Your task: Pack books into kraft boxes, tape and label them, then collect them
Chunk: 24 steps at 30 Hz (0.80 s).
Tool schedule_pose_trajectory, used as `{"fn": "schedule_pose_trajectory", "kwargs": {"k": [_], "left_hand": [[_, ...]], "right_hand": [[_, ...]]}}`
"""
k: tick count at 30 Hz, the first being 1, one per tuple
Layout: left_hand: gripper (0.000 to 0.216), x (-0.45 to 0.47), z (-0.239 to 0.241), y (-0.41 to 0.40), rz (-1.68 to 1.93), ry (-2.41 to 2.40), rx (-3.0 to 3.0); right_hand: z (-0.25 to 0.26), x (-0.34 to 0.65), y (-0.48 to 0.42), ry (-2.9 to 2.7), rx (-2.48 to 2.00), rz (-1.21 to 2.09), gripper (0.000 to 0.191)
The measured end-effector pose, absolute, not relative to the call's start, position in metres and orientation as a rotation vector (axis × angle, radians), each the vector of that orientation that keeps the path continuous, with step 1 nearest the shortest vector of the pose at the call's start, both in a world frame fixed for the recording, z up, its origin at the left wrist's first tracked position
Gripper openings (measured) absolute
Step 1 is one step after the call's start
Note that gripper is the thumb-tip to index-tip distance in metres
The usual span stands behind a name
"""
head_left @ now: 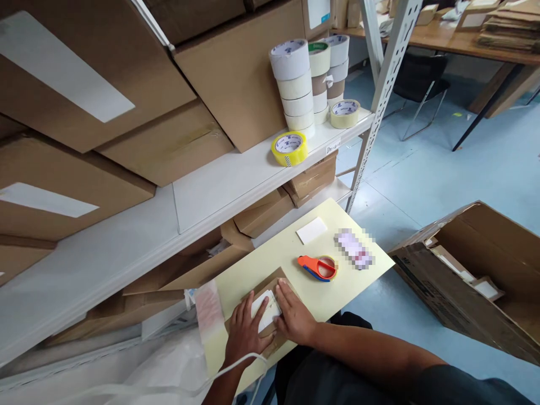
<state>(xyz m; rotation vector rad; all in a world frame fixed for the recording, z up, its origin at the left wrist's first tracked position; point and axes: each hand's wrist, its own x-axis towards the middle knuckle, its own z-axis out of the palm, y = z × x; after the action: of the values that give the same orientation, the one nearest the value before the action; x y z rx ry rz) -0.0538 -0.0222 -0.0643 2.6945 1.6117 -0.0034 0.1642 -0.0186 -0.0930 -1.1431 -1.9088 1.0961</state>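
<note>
A small brown cardboard package (pixel 277 274) lies on the pale yellow tabletop (pixel 337 216), with a white label (pixel 267 312) on its upper face. My left hand (pixel 246 332) rests on the label's left side, fingers spread. Against the right edge of the label lies my right hand (pixel 295 315), its fingers stretched out flat over the package. Both hands partly cover the package and label. Just beyond them sits an orange and blue tape dispenser (pixel 317 268). A white paper slip (pixel 311 230) lies farther back, beside a blurred-out flat item (pixel 354 248).
Left of the table runs a white shelf (pixel 219 188) with large cartons (pixel 236 73). Tape rolls (pixel 295 90) are stacked there, near a yellow tape roll (pixel 289 149). An open cardboard box (pixel 442 292) stands at right. A white cable (pixel 202 388) crosses by my left forearm.
</note>
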Motion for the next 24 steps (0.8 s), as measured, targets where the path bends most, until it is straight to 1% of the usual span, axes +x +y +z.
{"fn": "schedule_pose_trajectory", "kwargs": {"k": [4, 9, 12, 15, 17, 19, 21, 23, 24], "left_hand": [[0.083, -0.054, -0.063, -0.022, -0.012, 1.612, 2.671], [0.088, -0.052, -0.062, -0.022, -0.020, 1.620, 2.638], [0.094, -0.051, -0.063, -0.023, -0.016, 1.629, 2.651], [0.100, -0.050, -0.066, -0.028, 0.027, 1.597, 2.688], [0.100, -0.049, -0.068, -0.031, 0.079, 1.571, 2.706], [0.094, -0.050, -0.071, -0.035, 0.124, 1.555, 2.710], [0.082, -0.052, -0.075, -0.038, 0.188, 1.609, 2.681], [0.074, -0.058, -0.081, -0.043, 0.332, 1.823, 2.571], [0.074, -0.062, -0.085, -0.046, 0.434, 1.963, 2.471]], "right_hand": [[-0.102, 0.164, -0.021, -1.819, -1.189, 1.133, 0.082], [-0.099, 0.171, -0.017, -1.557, -1.437, 1.386, 0.077], [-0.087, 0.174, -0.010, -1.545, -1.486, 1.464, 0.073], [-0.072, 0.171, -0.003, -1.569, -1.569, 1.373, 0.074], [-0.065, 0.165, -0.002, -1.594, -1.610, 1.290, 0.076], [-0.064, 0.157, -0.004, -1.648, -1.663, 1.228, 0.076], [-0.066, 0.151, -0.007, -1.712, -1.731, 1.159, 0.073], [-0.071, 0.147, -0.011, -1.741, -1.790, 1.096, 0.068], [-0.074, 0.146, -0.013, -1.736, -1.805, 1.071, 0.064]]}}
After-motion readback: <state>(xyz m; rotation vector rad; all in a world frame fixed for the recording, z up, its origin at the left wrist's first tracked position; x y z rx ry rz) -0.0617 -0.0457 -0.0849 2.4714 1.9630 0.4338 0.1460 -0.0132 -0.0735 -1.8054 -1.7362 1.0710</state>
